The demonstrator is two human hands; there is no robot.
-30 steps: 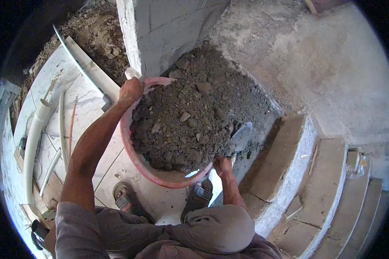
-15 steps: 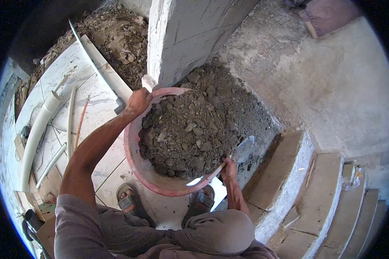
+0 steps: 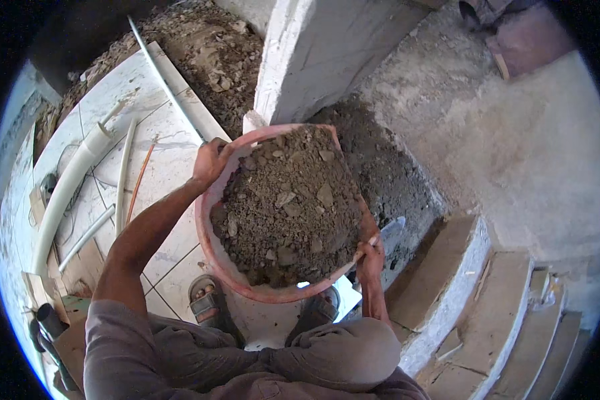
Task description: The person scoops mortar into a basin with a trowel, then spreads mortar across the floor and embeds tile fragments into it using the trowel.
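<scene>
A round pink tub (image 3: 210,250) heaped with brown soil and stones (image 3: 290,203) is in front of me, above my sandalled feet. My left hand (image 3: 211,163) is closed over its far-left rim. My right hand (image 3: 370,257) is closed at the near-right rim, with a trowel there too; its grey blade (image 3: 393,230) sticks out past the fingers over loose soil. The right fingers partly hide the handle. Part of the tub's right wall shows above that hand.
A concrete pillar (image 3: 320,60) stands just beyond the tub. Steps (image 3: 427,273) run along the right. At left, white pipes (image 3: 70,193) and an orange rod (image 3: 140,183) lie on pale tiles. Rubble (image 3: 213,60) is heaped at the far left, with more loose soil (image 3: 393,177) beside the tub.
The tub has shifted slightly and its right rim and wall now show above the soil. The heap inside has slid, with flat stones now on top. Both hands keep their hold.
</scene>
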